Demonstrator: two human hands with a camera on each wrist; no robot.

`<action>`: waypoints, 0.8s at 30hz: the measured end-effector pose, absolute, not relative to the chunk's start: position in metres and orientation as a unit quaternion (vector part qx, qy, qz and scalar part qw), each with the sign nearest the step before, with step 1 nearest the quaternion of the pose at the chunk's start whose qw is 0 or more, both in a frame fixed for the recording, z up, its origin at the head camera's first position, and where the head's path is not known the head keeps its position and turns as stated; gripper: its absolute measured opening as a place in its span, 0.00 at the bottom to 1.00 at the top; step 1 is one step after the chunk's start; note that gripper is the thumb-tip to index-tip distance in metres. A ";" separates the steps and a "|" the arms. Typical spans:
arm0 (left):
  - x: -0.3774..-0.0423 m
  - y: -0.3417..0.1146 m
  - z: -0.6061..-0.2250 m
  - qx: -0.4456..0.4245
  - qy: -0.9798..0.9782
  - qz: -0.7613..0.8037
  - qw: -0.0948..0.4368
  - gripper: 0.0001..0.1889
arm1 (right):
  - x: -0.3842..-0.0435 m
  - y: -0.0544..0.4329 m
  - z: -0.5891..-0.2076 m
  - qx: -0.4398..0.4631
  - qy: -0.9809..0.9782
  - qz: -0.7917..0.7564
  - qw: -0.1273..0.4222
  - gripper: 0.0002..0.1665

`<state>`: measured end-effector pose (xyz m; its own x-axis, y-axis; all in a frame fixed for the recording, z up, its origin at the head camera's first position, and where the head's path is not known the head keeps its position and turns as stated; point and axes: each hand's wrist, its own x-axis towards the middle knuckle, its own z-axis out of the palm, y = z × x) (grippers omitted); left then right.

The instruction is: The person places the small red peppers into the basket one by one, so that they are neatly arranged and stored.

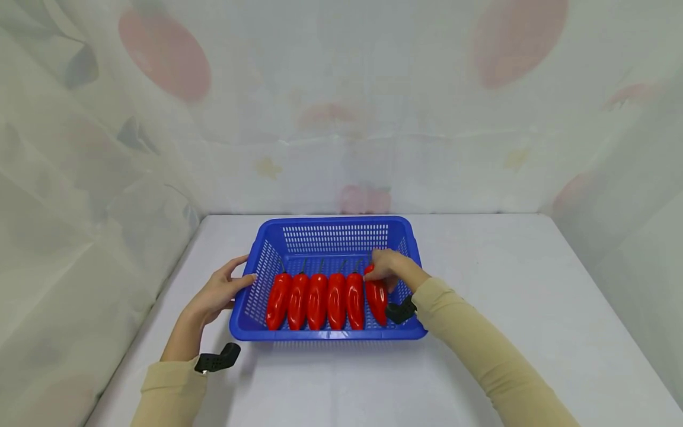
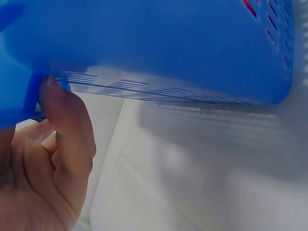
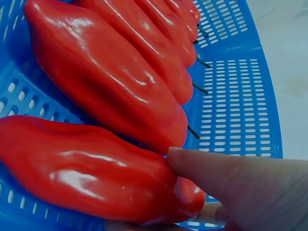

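A blue plastic basket (image 1: pixel 328 335) with slotted walls holds several red chili peppers (image 1: pixel 317 301) lying side by side, stems toward the back wall. My left hand (image 1: pixel 217 290) grips the basket's left rim, thumb over the edge and fingers outside, as the left wrist view also shows. Inside the basket on the right, my right hand (image 1: pixel 388 270) pinches the rightmost red chili pepper (image 3: pixel 91 173) near its stem end, thumb on one side and fingers on the other. A narrow gap separates this pepper from its neighbour (image 3: pixel 106 77) along most of its length.
The basket stands on a white table (image 1: pixel 507 296). Behind it hangs a pale curtain (image 1: pixel 331 166) with faded fruit prints, and similar sheeting (image 1: pixel 69 237) borders the left side. Black wrist cameras (image 1: pixel 220 358) sit at both sleeves.
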<state>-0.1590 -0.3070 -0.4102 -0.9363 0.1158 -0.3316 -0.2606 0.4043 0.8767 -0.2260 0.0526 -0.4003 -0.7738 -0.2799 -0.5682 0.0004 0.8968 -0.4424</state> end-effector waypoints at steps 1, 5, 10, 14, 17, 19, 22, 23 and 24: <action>-0.159 -0.307 -0.410 -0.044 0.820 0.544 0.173 0.39 | -0.226 0.053 -0.400 -0.076 0.917 -0.215 0.328 0.19; -0.160 -0.307 -0.410 -0.047 0.818 0.546 0.174 0.39 | -0.225 0.052 -0.401 -0.073 0.915 -0.219 0.331 0.15; -0.159 -0.308 -0.409 -0.050 0.817 0.547 0.176 0.40 | -0.223 0.051 -0.402 -0.064 0.910 -0.227 0.340 0.14; -0.159 -0.307 -0.408 -0.049 0.816 0.548 0.177 0.39 | -0.224 0.052 -0.404 -0.067 0.912 -0.223 0.339 0.14; -0.159 -0.306 -0.408 -0.048 0.816 0.548 0.177 0.39 | -0.225 0.052 -0.405 -0.071 0.914 -0.220 0.334 0.15; -0.159 -0.306 -0.408 -0.048 0.816 0.548 0.177 0.40 | -0.225 0.052 -0.405 -0.070 0.913 -0.223 0.334 0.16; -0.159 -0.306 -0.408 -0.050 0.817 0.546 0.177 0.40 | -0.225 0.053 -0.405 -0.068 0.912 -0.229 0.335 0.16; -0.159 -0.306 -0.408 -0.051 0.818 0.545 0.177 0.40 | -0.226 0.053 -0.405 -0.068 0.911 -0.229 0.335 0.16; -0.159 -0.306 -0.408 -0.052 0.818 0.545 0.177 0.40 | -0.226 0.053 -0.405 -0.069 0.911 -0.228 0.336 0.16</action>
<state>-0.1593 -0.3063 -0.4076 -0.9322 0.1083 -0.3455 -0.2770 0.4010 0.8732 -0.2257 0.0533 -0.4053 -0.7653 -0.2784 -0.5804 0.0280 0.8864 -0.4621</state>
